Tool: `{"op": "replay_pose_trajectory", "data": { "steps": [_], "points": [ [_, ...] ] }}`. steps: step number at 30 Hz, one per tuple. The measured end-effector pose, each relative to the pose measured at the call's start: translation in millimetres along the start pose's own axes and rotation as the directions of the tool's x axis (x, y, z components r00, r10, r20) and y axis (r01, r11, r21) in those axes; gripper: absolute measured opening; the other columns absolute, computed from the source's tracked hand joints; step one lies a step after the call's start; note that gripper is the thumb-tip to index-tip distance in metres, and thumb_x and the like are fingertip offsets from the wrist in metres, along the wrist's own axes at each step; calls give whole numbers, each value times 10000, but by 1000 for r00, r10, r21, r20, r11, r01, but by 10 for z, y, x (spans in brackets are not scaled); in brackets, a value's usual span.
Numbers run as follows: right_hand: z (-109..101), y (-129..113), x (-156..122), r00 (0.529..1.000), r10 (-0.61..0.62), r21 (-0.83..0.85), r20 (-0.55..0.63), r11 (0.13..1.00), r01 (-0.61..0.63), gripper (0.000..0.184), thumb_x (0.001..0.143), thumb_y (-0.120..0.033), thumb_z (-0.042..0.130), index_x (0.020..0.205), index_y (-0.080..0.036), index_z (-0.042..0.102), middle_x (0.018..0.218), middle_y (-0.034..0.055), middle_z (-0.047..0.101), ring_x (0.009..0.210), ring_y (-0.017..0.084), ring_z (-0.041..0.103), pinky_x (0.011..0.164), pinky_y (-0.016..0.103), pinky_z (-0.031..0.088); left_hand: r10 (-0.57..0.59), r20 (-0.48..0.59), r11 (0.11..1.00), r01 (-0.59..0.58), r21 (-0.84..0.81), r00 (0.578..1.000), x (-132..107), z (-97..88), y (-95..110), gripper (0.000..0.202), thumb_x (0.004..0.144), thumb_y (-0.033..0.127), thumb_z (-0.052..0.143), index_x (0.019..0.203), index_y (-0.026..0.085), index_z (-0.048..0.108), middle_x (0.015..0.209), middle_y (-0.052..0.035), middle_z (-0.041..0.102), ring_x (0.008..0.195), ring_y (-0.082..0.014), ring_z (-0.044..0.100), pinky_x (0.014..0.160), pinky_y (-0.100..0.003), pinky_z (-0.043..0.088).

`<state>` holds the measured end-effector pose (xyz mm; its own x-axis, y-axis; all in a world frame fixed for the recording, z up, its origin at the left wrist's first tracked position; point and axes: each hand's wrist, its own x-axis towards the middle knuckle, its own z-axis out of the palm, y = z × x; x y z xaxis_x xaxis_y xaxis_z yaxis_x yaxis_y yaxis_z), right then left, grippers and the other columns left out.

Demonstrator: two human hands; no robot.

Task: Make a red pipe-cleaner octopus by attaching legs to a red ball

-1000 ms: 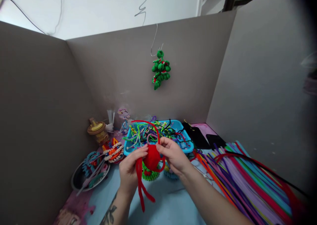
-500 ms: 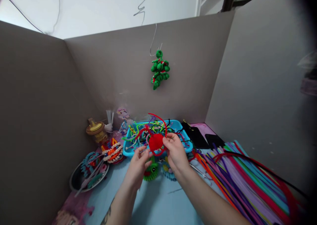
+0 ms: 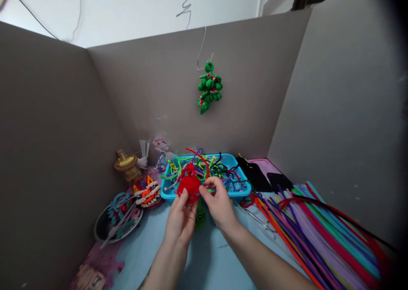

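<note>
Red chenille ball (image 3: 188, 185) now sits at the front rim of the blue tray (image 3: 245, 191), lower and further left than half a second ago, when the right hand (image 3: 218, 205) alone held it above the tray. The left hand (image 3: 180, 224), then open beneath, has come back up, its grip pinched on the ball's underside. The right hand's grip is closed on the ball's right side. The long tails that hung down a second ago are gone from below. One red strand (image 3: 199, 156) arcs over the tray, so the winding looks further along. A green coil (image 3: 200, 217) lies on the worktop (image 3: 143, 256) just before the tray.
</note>
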<state>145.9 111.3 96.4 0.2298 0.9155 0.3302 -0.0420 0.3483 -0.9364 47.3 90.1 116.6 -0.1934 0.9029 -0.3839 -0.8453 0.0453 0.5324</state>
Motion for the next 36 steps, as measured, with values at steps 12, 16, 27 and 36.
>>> {"op": "replay_pose_trajectory", "data": {
  "steps": [12, 16, 27, 36],
  "points": [
    [-100, -116, -69, 773, -534, -539, 342, 563, 627, 106, 842, -151, 596, 869, -226, 665, 896, 31, 692, 896, 218, 521, 825, 381, 386, 70, 77, 995, -74, 61, 995, -46, -13, -18, 70, 794, 72, 609, 801, 123, 656, 718, -32, 715, 575, -97, 654, 594, -201, 543],
    [-111, -103, -62, 755, -544, -540, 365, 537, 648, 124, 848, -143, 578, 899, -224, 656, 900, 32, 709, 911, 225, 529, 830, 379, 386, 102, 86, 991, -109, 82, 991, -49, -20, -38, 43, 730, 109, 677, 764, 126, 659, 708, -29, 716, 578, -108, 653, 577, -207, 524],
    [-149, -129, -68, 706, -603, -501, 372, 510, 699, 209, 863, -121, 535, 941, -248, 683, 887, 13, 727, 916, 215, 529, 837, 387, 383, 94, 63, 993, -99, 69, 994, -29, -74, -115, 56, 750, 120, 659, 806, 114, 658, 750, -60, 730, 649, -131, 678, 638, -232, 539],
    [-179, -114, -7, 706, -582, -481, 403, 522, 705, 197, 858, -164, 568, 968, -269, 692, 920, 9, 735, 948, 218, 532, 854, 408, 372, 76, 22, 994, -77, 74, 997, -57, -39, -52, 97, 825, 76, 569, 827, 107, 661, 743, -66, 728, 627, -117, 676, 630, -222, 548]
  ]
}}
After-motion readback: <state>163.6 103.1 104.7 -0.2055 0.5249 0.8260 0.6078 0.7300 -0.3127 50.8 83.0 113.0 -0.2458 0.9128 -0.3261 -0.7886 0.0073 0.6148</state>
